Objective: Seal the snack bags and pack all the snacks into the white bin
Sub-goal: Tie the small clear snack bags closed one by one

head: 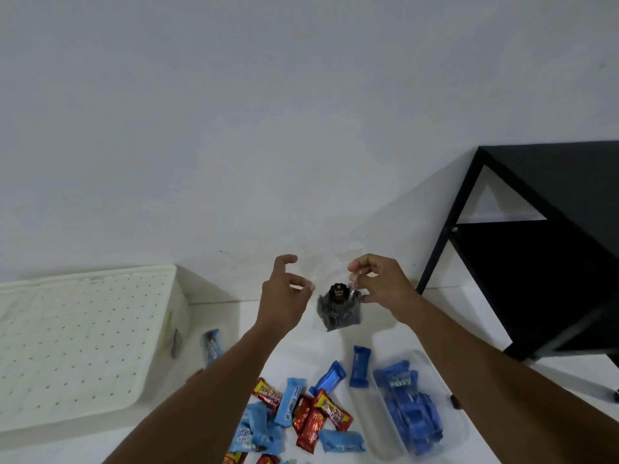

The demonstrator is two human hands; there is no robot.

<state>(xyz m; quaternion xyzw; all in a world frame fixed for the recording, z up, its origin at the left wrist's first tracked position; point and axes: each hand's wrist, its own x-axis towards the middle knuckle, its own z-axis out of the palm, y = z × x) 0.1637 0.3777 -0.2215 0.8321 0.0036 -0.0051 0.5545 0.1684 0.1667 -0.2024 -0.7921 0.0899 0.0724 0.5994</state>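
Light is dim and even, with a cold blue-grey cast over the white wall (234, 112). The cream perforated plastic bin (77, 339) throws a soft shadow toward 3 o'clock; the black metal-framed side table (536, 262) at 3 o'clock sinks to detail-free black. Straight lines bow near the edges from the wide lens. The clear plastic bag of dark snacks (340, 311) is slightly blurred, faint glints marking its film.

A plain, pale grey-white wall (301, 112) fills the view from 9 through 12 to 2 o'clock. The light on it is dim and even, and a few faint marks (234, 252) sit low near its centre. At 3 o'clock stands black metal-framed furniture (552, 262), perhaps a side table, with a soft shadow (418, 212) on the wall at its 9 o'clock side. A white surface (301, 349) runs below.
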